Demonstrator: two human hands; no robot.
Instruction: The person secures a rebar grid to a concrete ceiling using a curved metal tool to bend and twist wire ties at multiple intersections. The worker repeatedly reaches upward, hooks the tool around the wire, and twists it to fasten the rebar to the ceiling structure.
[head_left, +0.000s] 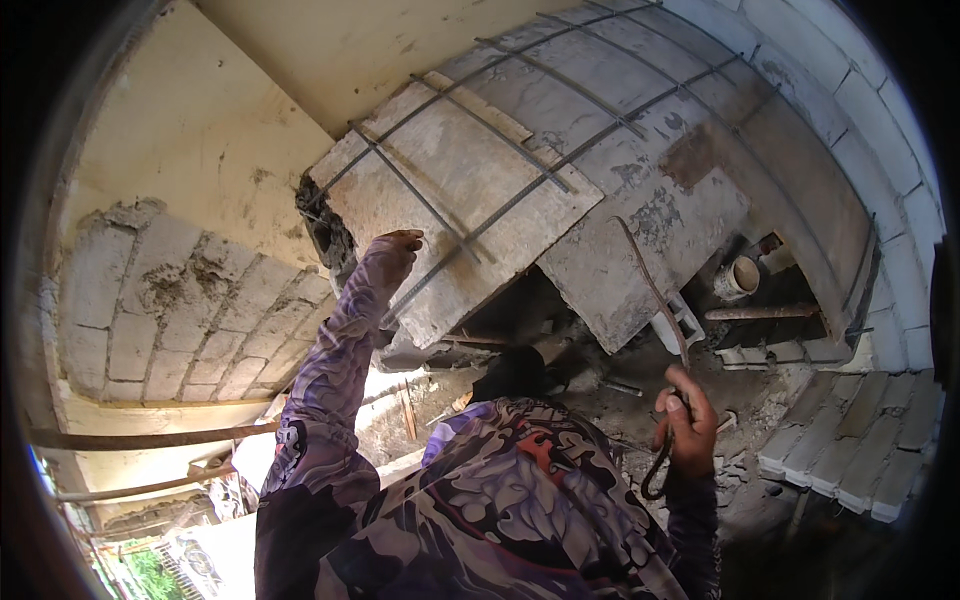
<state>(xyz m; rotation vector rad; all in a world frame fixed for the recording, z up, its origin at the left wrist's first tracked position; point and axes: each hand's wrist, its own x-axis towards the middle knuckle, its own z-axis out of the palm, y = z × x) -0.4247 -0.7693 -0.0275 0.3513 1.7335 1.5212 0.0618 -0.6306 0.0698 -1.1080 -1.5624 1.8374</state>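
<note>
My right hand (688,418) is wrapped round a thin, rusty bent metal rod (645,270). Its long end reaches up over the grey boards, and its lower end curves into a hook below my fist. At the left, my left hand (398,243) is by the edge of a pale, worn board (450,200), near a crossing of the steel bars. Its fingers are pressed together; what they hold, if anything, is too small to make out. Over the boards lies a grid of steel reinforcing bars (505,208), several bar ends sticking out past the crossings.
Dark gaps open between the boards, with a white bucket (738,278) below one. Stacked grey hollow blocks (850,430) stand at lower right, amid rubble. A block wall (870,130) bounds the right. Left are a broken-plaster wall (180,300) and a horizontal pole (150,440).
</note>
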